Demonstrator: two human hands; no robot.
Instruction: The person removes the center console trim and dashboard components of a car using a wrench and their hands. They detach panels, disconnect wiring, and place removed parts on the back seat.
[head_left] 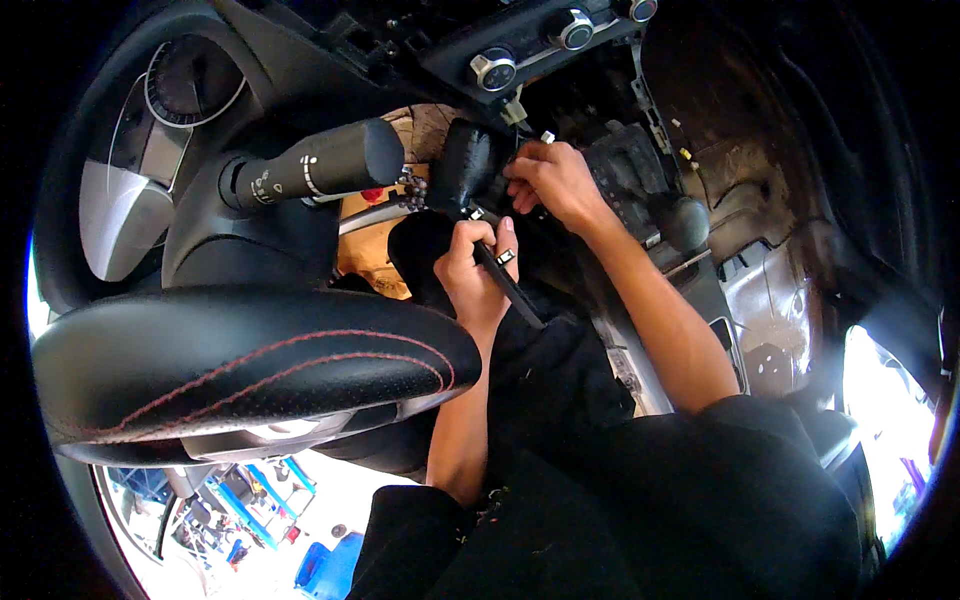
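Holding black strip [522,302] | slants through left grip [472,272] | right grip [556,184]: can't tell

Two bare hands [474,266] are showing, with one long slim black strip [519,295]. Three round silver-rimmed dials [577,36] are sitting far; one black red-stitched steering wheel [250,375] and one black white-marked stalk [335,165] are standing left, one rounded dark-grey gear knob [686,222] right.

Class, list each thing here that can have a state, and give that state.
Left bare hand: closed around a long narrow black strip
Strip: held, slanting
Right bare hand: fingers bent; grip unclear
Black steering wheel with red stitching: mounted
Black cylindrical stalk: attached
Round dark dial: seemingly unlit
Silver-ringed round knobs: fitted
Dark centre console: inner parts exposed
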